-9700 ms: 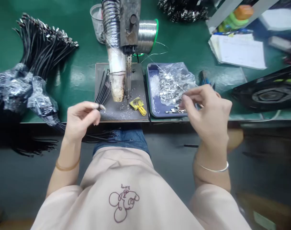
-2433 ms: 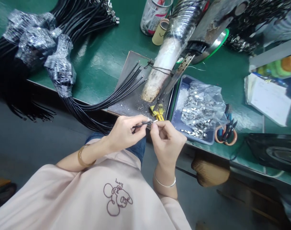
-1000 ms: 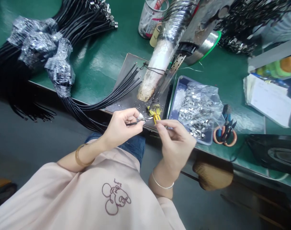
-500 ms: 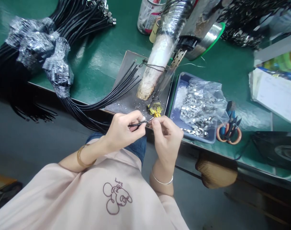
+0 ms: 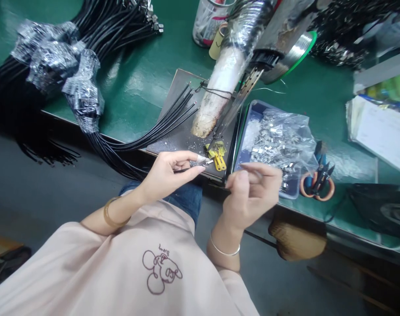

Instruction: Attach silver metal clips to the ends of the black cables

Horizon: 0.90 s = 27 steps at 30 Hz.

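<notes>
My left hand (image 5: pixel 169 171) pinches the end of a black cable (image 5: pixel 183 170) between thumb and fingers. A small metal connector (image 5: pixel 209 162) shows at the cable's tip, just past my fingertips. My right hand (image 5: pixel 252 191) hovers at the near left corner of the blue tray (image 5: pixel 241 151), its fingers loosely curled and slightly blurred, with nothing visible in them. Several small metal connectors (image 5: pixel 272 131) lie in the tray, partly in a clear plastic bag (image 5: pixel 290 120). Beyond my left fingertips is a yellow fixture (image 5: pixel 219 162) on a dark board (image 5: pixel 173 96).
Above the board hangs a wrapped white tube (image 5: pixel 216 87) beside metal rods (image 5: pixel 236 103). A wire spool (image 5: pixel 294 57) stands behind. Scissors (image 5: pixel 316 182) lie right of the tray. Bundled black cables (image 5: pixel 101 30) lie at left; loose cables (image 5: pixel 167 125) cross the board.
My right hand has moved away from the cable's tip, rightward to the tray's edge. My left hand stays in place with the cable, and the yellow fixture shows more fully.
</notes>
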Each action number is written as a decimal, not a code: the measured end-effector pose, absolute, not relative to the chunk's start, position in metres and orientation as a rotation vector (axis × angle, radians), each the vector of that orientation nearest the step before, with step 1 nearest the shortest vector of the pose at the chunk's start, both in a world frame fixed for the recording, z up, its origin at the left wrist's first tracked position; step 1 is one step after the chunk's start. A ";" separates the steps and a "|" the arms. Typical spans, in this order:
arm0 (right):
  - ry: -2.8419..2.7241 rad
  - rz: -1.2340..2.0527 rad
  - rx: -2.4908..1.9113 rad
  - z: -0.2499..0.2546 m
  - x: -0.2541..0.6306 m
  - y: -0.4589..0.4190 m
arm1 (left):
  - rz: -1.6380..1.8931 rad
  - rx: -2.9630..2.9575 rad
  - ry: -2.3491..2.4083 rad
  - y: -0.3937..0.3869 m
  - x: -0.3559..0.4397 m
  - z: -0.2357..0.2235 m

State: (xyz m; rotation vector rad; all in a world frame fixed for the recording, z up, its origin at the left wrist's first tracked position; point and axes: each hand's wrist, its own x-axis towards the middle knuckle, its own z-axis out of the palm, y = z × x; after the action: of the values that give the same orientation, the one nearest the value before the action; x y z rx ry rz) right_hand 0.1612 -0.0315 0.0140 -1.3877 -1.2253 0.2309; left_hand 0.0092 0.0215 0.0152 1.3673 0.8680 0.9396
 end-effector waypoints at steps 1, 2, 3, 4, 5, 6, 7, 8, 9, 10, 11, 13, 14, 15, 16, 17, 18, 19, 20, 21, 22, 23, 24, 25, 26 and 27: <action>-1.178 0.230 -1.350 0.013 0.162 -0.032 | 0.927 1.305 0.846 0.023 0.009 0.015; -1.157 0.214 -1.327 0.011 0.162 -0.032 | 0.920 1.254 0.828 0.025 0.009 0.014; -1.163 0.191 -1.326 0.010 0.162 -0.031 | 0.913 1.217 0.818 0.026 0.009 0.014; -1.192 0.161 -1.340 0.008 0.162 -0.031 | 0.905 1.195 0.813 0.028 0.009 0.014; -1.241 0.129 -1.357 0.006 0.161 -0.031 | 0.899 1.184 0.811 0.029 0.009 0.013; -1.311 0.102 -1.369 0.004 0.160 -0.030 | 0.894 1.181 0.812 0.031 0.010 0.013; -1.391 0.076 -1.370 0.002 0.159 -0.029 | 0.892 1.182 0.815 0.032 0.010 0.013; -1.469 0.049 -1.363 0.001 0.158 -0.027 | 0.896 1.187 0.820 0.034 0.011 0.012; -1.534 0.012 -1.352 0.000 0.157 -0.026 | 0.904 1.192 0.828 0.035 0.012 0.012; -1.579 -0.032 -1.343 0.000 0.156 -0.024 | 0.916 1.198 0.838 0.036 0.013 0.011; -1.607 -0.077 -1.338 -0.001 0.156 -0.022 | 0.931 1.207 0.850 0.037 0.013 0.011; -1.627 -0.153 -1.333 -0.001 0.154 -0.019 | 0.958 1.237 0.879 0.038 0.015 0.011; -1.630 -0.174 -1.334 0.000 0.154 -0.017 | 0.966 1.257 0.893 0.039 0.016 0.011; -1.629 -0.184 -1.334 0.000 0.154 -0.016 | 0.969 1.279 0.907 0.040 0.016 0.011; -1.626 -0.182 -1.336 0.000 0.154 -0.016 | 0.968 1.299 0.920 0.040 0.016 0.011; -1.620 -0.175 -1.340 0.000 0.154 -0.015 | 0.965 1.315 0.929 0.041 0.017 0.011; -1.613 -0.167 -1.346 0.000 0.154 -0.014 | 0.963 1.326 0.936 0.041 0.017 0.011; -1.609 -0.160 -1.350 0.000 0.154 -0.014 | 0.962 1.333 0.940 0.042 0.017 0.011; -1.607 -0.155 -1.353 0.000 0.155 -0.014 | 0.963 1.340 0.941 0.042 0.017 0.010; -1.607 -0.153 -1.356 0.000 0.155 -0.013 | 0.965 1.346 0.941 0.042 0.017 0.010; -1.609 -0.154 -1.358 0.001 0.155 -0.013 | 0.968 1.352 0.940 0.043 0.017 0.011; -1.610 -0.156 -1.359 0.001 0.155 -0.012 | 0.969 1.358 0.940 0.043 0.017 0.011; -1.611 -0.157 -1.361 0.003 0.155 -0.012 | 0.971 1.362 0.942 0.043 0.017 0.012; -1.611 -0.160 -1.364 0.004 0.155 -0.011 | 0.971 1.366 0.943 0.043 0.017 0.014; -1.611 -0.163 -1.367 0.005 0.155 -0.011 | 0.972 1.367 0.944 0.043 0.017 0.015; -1.612 -0.169 -1.369 0.006 0.155 -0.011 | 0.970 1.368 0.943 0.043 0.017 0.016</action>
State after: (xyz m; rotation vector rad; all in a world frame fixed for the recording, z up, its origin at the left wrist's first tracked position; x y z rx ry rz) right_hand 0.1550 -0.0107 0.0064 -1.3687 -1.6121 -0.1686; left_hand 0.0171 0.0433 0.0163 1.3683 0.9426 0.9699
